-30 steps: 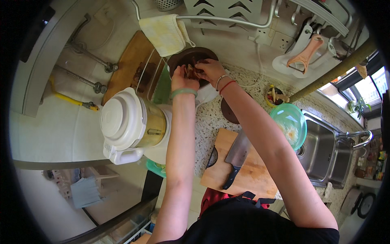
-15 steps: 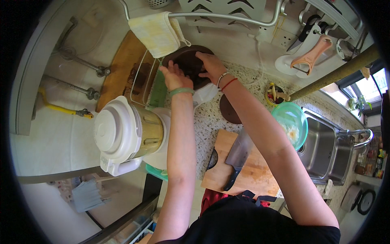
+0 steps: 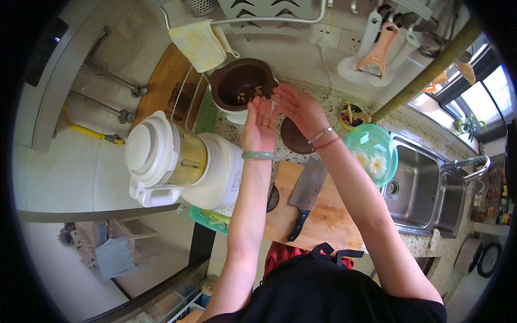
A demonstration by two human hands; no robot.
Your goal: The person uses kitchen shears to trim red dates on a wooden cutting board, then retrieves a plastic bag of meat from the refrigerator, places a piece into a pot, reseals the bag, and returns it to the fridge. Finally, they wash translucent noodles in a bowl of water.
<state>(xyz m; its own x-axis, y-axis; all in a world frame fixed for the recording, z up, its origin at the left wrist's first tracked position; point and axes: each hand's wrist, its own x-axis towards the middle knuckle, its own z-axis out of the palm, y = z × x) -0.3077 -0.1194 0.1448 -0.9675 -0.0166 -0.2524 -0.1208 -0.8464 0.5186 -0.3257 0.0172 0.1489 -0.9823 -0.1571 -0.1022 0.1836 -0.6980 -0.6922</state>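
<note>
Brown pot sits on the speckled counter at the back, just beyond the fingertips of both hands; pale pieces lie in its bottom. Left hand is open, palm up, fingers together and flat, tips at the pot's near rim, holding nothing; a green bangle rings the wrist. Right hand is just beside it on the right, also open with fingers loosely spread, empty, tips near the rim; thin bracelets on the wrist. Directly below the right hand a dark round lid lies flat on the counter. Nearer the body, under both forearms, a wooden cutting board carries a cleaver. To the left of the left forearm stands a white blender with a yellowish jar. Right of the right forearm: green bowl, then a steel sink. Beyond the pot a yellow cloth hangs on a rail against the tiled wall. Window at far right.
</note>
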